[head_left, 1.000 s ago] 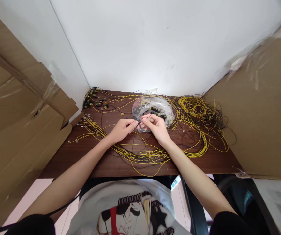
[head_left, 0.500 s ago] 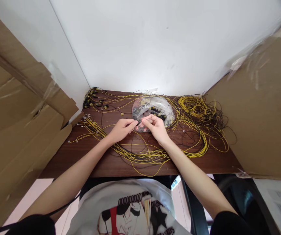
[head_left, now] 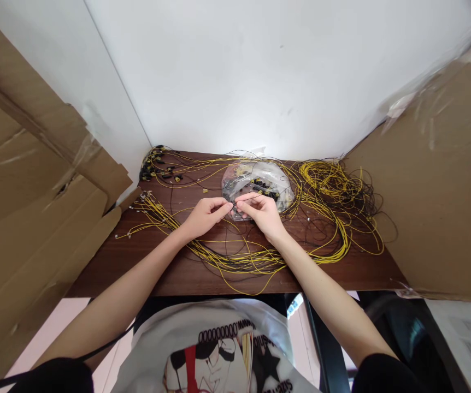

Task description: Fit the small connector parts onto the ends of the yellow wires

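Over the middle of the table, my left hand and my right hand meet almost fingertip to fingertip. Thumb and forefinger of the left are pinched on a small black piece, mostly covered by the fingers, which looks like a connector. The right pinches a thin black wire at that piece; whether the two are joined I cannot tell. Just behind the hands lies an opened clear plastic bag holding small black connectors and yellow bits.
A long bundle of yellow and black wires curves across the table in front. Tangled wires lie at the right, black-and-yellow connectors at the back left. Cardboard panels flank both sides, and a white wall stands behind.
The fingertips have closed in slightly, and the dark piece between them shows less than before. Both arms and the things on the table stay where they were.
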### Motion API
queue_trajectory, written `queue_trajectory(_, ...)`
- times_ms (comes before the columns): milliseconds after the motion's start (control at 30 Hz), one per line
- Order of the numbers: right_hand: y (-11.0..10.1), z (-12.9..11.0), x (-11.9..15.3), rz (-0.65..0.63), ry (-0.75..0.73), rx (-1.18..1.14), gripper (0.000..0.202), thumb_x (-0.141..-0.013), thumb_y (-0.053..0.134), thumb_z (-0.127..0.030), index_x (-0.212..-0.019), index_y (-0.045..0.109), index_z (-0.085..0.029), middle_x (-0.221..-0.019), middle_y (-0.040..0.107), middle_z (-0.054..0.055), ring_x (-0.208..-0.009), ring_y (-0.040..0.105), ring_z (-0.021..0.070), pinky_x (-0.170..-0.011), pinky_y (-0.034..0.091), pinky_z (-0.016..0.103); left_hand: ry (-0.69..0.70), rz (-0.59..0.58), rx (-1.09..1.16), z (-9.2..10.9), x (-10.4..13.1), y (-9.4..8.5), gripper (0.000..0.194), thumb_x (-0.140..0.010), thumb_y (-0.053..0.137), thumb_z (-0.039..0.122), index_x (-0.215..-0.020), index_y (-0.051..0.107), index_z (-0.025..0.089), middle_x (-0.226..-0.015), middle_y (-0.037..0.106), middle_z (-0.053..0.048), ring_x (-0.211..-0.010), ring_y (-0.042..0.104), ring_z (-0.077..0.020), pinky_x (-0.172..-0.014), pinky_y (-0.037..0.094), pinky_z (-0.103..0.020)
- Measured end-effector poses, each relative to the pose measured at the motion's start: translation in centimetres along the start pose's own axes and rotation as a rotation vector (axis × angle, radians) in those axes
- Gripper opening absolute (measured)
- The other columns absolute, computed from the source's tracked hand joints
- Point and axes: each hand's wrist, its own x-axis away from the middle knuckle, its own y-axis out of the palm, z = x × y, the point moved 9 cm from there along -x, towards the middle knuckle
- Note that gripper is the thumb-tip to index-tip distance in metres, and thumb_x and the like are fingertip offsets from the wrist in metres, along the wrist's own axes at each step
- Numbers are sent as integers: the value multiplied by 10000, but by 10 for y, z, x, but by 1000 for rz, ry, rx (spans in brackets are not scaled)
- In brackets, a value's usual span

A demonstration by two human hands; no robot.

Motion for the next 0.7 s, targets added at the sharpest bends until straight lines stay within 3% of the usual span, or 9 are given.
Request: queue_trajectory(700,3,3,0,-23,46,-104,308,-682,724,-410,-825,614,-160,-669,679,17,-622,643,125,-586,506,229,-26,17,76,1,-1,-1,257,-801,496,354,-700,565,127,-558,464,36,-526,397,-80,-519,320,-202)
